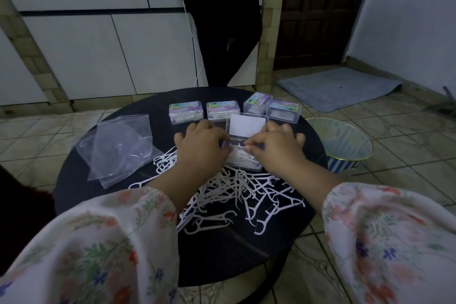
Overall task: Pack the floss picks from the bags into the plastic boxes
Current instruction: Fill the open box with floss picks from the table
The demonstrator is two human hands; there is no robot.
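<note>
An open clear plastic box [246, 163] with its lid [248, 126] raised sits at the middle of the round black table [103, 180], and white floss picks lie inside it. My left hand [201, 143] and my right hand [276, 148] hover over the box with curled fingers, and both seem to pinch floss picks at its far edge. A loose pile of white floss picks [237, 195] spreads over the table in front of the box. Several closed, labelled boxes [186, 112] stand in a row at the far side. Empty clear bags [118, 148] lie at the left.
A person in dark clothes [222, 20] stands just beyond the table, with a white cord hanging nearby. A striped bowl [343, 148] sits on the tiled floor at the right, and a blue mat [338, 86] lies farther back by a dark door.
</note>
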